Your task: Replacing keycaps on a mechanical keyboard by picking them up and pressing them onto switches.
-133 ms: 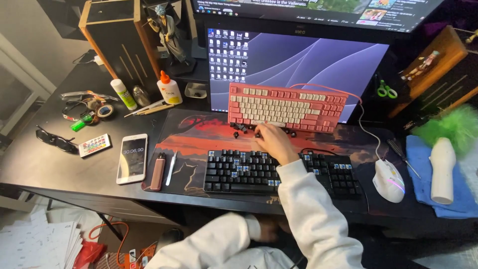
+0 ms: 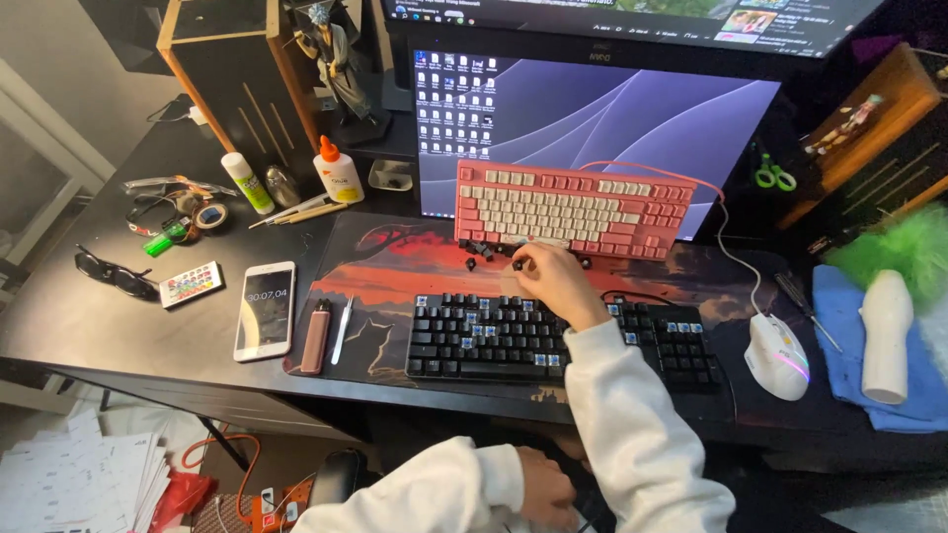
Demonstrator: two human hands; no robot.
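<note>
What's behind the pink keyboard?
The pink keyboard leans against a monitor showing purple wallpaper and desktop icons. The keyboard covers the screen's lower middle and whatever stands beneath it.

Pink-and-cream keyboard (image 2: 576,210), black keyboard (image 2: 561,341) with blue switches, red-black desk mat (image 2: 395,266).

The right hand (image 2: 553,281) sits in the narrow strip between the black keyboard (image 2: 494,341) and the pink keyboard (image 2: 573,209) propped against the monitor (image 2: 612,109); loose black keycaps (image 2: 481,253) dot that strip. To its left the desk mat (image 2: 395,262) lies open as far as the pen (image 2: 341,331) and the phone (image 2: 265,310). On the right, the white mouse (image 2: 777,357) and its cable (image 2: 736,262) crowd the way. The desk's back-left corner is cluttered with a glue bottle (image 2: 338,173) and tape.
</note>
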